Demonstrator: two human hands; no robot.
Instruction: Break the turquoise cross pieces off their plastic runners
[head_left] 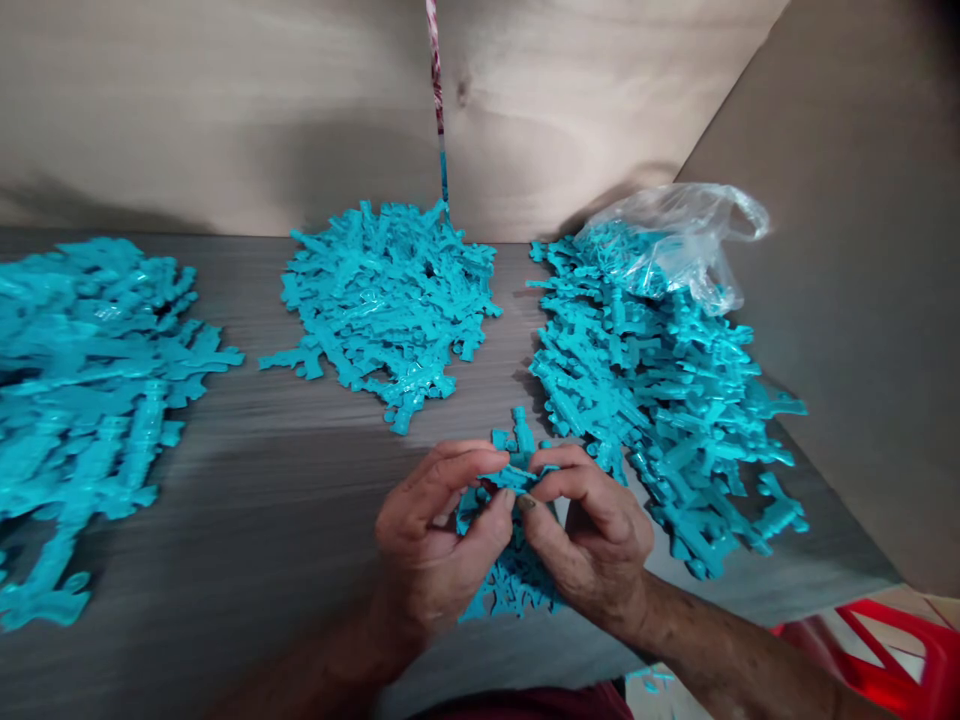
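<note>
My left hand and my right hand meet at the front middle of the table. Both pinch a small turquoise moulded plastic piece between thumbs and fingers. The fingertips hide part of its shape. Beneath the hands lie many small turquoise scraps, partly covered by them. Just beyond the fingers another turquoise moulded piece rests on the table.
Turquoise plastic pieces form a left heap, a middle heap and a right heap. A clear plastic bag lies on the right heap. Wooden panels stand behind and at right. A red plastic object shows below the table.
</note>
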